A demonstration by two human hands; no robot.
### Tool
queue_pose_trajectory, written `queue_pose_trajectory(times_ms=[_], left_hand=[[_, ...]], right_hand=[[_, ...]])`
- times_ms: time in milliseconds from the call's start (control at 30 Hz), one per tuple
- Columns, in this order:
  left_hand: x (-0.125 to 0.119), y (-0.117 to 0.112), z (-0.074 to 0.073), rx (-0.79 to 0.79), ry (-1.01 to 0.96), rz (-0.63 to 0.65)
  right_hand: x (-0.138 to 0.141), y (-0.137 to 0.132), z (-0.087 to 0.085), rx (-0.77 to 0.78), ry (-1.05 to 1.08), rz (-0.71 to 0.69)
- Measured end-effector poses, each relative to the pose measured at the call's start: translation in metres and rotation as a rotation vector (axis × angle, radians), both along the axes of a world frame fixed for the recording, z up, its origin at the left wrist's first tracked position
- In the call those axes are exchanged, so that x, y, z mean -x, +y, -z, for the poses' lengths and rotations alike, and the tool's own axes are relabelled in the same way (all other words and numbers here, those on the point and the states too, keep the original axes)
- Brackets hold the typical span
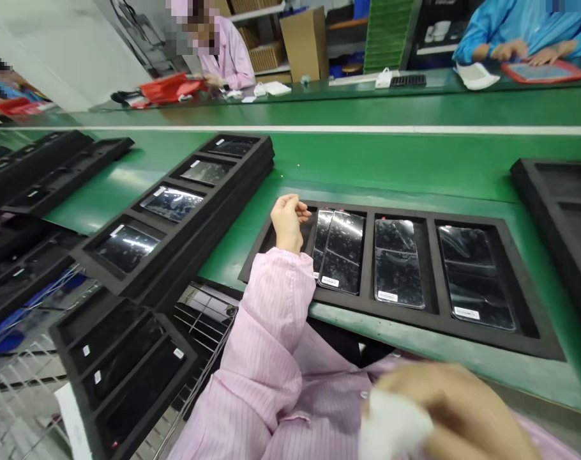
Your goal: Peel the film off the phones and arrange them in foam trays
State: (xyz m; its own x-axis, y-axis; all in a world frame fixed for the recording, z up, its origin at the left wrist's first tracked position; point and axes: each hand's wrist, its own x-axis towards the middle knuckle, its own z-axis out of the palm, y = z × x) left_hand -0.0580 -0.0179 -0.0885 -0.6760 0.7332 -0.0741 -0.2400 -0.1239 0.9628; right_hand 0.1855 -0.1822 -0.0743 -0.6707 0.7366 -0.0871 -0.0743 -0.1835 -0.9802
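Panels (399, 262) leave room inside tray edges (528, 291) (left fingers (301, 209) bunched, right fingers (411, 379) pinching white wad (393, 426)).

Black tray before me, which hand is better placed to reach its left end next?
Probably your left hand: it's at that end; your right hand is lower in view, holding something white.

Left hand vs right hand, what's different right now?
Place: the left hand is at the left end of the black tray; the right hand is low, at the bottom edge of view.
Load: the right hand holds a white wad; no object plainly shows in the left hand.
Sharpness: right hand blurred, left hand clearer.
Shared: no gloves visible.
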Motion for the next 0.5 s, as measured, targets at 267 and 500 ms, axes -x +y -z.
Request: queue_pose_trajectory(times_ms=[267,500], left_hand=[[-0.001,-0.003,-0.003,-0.033,-0.049,0.006],[-0.001,-0.005,-0.004,-0.013,-0.054,0.011]], right_hand=[[0.018,0.024,0.005,0.231,0.09,0.247],[0.006,0.017,0.005,-0.399,-0.177,0.355]])
